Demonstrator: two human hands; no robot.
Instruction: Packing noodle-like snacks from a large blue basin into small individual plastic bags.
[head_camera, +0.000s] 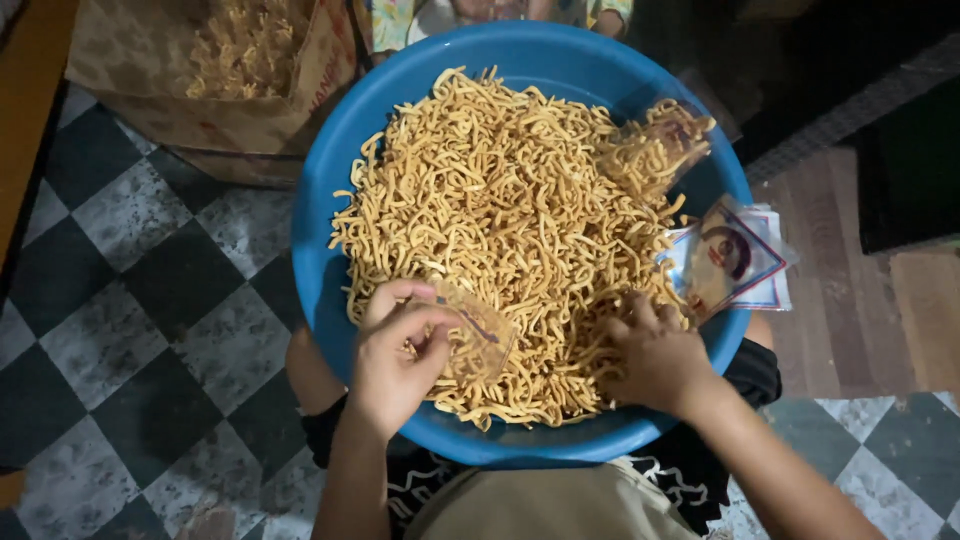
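At seven o'clock in the blue basin (330, 200), the left hand (395, 365) pinches a small clear packet (478, 340) over the fried noodle sticks (500, 220), while the right hand (655, 360), fingers curled, digs into them at five o'clock.

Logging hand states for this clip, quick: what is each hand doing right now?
Left hand: closed on a small clear plastic bag, held over the snack sticks.
Right hand: fingers dug into the snack sticks; grip cannot be told.

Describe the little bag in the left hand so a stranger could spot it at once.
Find the big blue basin heaped with fried snack sticks. At its near edge, the left hand pinches a small clear bag. Unlike the bag at the far rim, it is hand-held.
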